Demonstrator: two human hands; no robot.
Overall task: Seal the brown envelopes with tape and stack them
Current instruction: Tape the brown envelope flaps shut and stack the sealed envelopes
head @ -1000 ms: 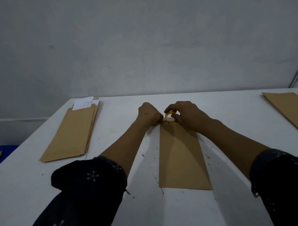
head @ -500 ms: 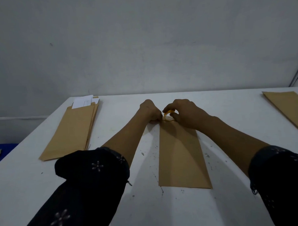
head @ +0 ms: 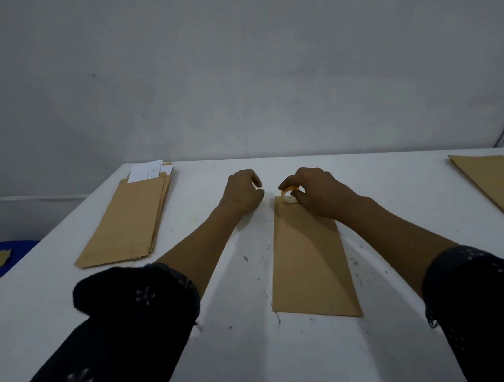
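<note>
A brown envelope lies lengthwise in the middle of the white table. At its far end my right hand grips a small roll of yellowish tape that rests on the envelope's top edge. My left hand sits just left of that end, off the envelope, with its fingers curled together as if pinching a tape end too thin to make out. A stack of brown envelopes with white paper sticking out lies at the left. Another brown envelope pile lies at the far right.
A grey wall rises right behind the table's far edge. Beyond the table's left edge sits a blue object with brown paper scraps on it. Small dark specks dot the table around the middle envelope.
My left hand has pulled away to the left from the tape roll, opening a gap between my hands. My right hand stays on the roll at the envelope's far end.
</note>
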